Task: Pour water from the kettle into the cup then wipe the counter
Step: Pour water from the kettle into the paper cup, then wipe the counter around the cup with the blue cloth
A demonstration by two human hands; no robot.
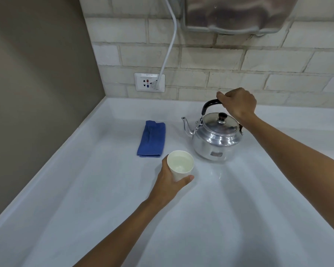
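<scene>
- The left hand (169, 182) is wrapped around a white paper cup (180, 165), thumb at the near side, fingers behind it; the cup stands upright on the white counter (239, 209) — whether it is quite touching the surface I cannot tell.
- There is clear water in the cup, up to near the rim.
- The right hand (237, 105) is closed over the black handle (210, 105) of a shiny metal kettle (215, 139), gripping it from above.
- The kettle sits upright on the counter, lid on, spout pointing left, just behind and to the right of the cup.
- A folded blue cloth (152, 139) lies flat on the counter to the left of the kettle, just beyond the cup — neither hand touches it.
- A wall socket (149, 82) with a white cord (171, 41) plugged in sits on the brick-tiled wall behind.
</scene>
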